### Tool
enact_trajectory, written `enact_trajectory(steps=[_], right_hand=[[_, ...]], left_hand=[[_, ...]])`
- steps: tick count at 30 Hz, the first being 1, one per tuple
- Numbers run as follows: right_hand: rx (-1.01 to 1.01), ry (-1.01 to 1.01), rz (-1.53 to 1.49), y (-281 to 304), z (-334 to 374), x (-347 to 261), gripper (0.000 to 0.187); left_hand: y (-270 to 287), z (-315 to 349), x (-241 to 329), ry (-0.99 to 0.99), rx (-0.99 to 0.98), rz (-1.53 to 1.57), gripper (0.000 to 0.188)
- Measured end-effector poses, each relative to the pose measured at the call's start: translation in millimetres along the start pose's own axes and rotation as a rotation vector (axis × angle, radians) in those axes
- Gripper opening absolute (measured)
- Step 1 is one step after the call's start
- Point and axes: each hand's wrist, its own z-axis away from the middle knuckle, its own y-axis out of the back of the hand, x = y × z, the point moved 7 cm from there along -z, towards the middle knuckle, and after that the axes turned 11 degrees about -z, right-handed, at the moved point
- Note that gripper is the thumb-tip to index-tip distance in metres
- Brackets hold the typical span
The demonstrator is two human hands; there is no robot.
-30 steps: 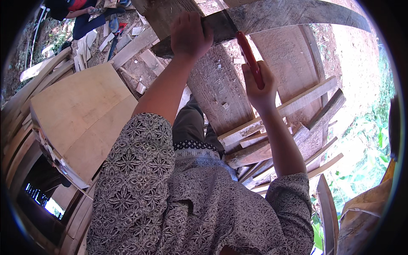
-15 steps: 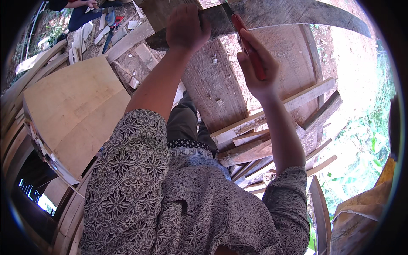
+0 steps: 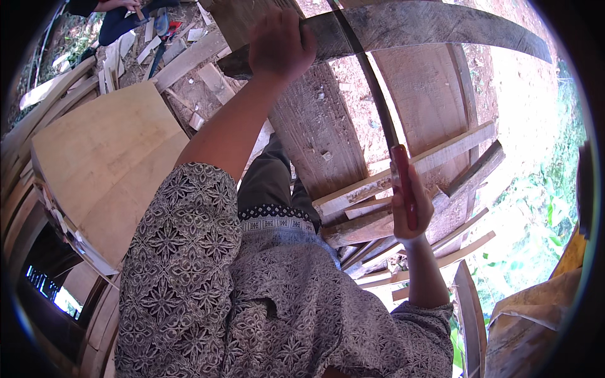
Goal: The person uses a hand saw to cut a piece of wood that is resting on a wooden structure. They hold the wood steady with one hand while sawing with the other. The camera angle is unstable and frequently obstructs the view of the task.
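Note:
My right hand (image 3: 413, 208) is wrapped round the red handle of a handsaw (image 3: 409, 189). Its long dark blade slants up and away, lying across a curved dark wooden board (image 3: 435, 25) near the top of the view. On that board's left part, my left hand (image 3: 282, 45) is closed over the wood, the thumb toward the blade. The board crosses a wide, worn plank (image 3: 318, 126) that runs from the far side toward my legs. The blade's far tip leaves the view at the upper edge.
A large pale wooden panel (image 3: 107, 170) lies on the left beside curved boards (image 3: 57, 94). Wood strips (image 3: 403, 164) are stacked at the right of the plank. Offcuts (image 3: 151, 47) litter the ground at far left, where another person's hand (image 3: 123, 5) shows. A tan sheet (image 3: 535, 321) sits at lower right.
My right hand has drawn the saw back toward my body and slightly right, so much more blade shows on the near side of the board. The left hand has stayed on the board.

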Motion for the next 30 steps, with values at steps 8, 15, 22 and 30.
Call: enact_trajectory(steps=[8, 15, 22, 30], right_hand=[[0.1, 0.072, -0.033, -30.8, -124.1, 39.6, 0.052], [0.055, 0.081, 0.088, -9.9, 6.3, 2.3, 0.051], [0.054, -0.01, -0.09, -35.4, -105.5, 38.3, 0.056], [0.07, 0.038, 0.007, -24.9, -53.5, 29.5, 0.055]], left_hand=[[-0.8, -4.8, 7.3, 0.007, -0.034, 0.001, 0.021], [-1.5, 0.1, -2.7, 0.058, -0.086, -0.008, 0.021], [-2.9, -2.8, 6.3, 0.01, -0.088, -0.013, 0.021], [-3.3, -3.7, 1.2, 0.025, -0.096, -0.016, 0.022]])
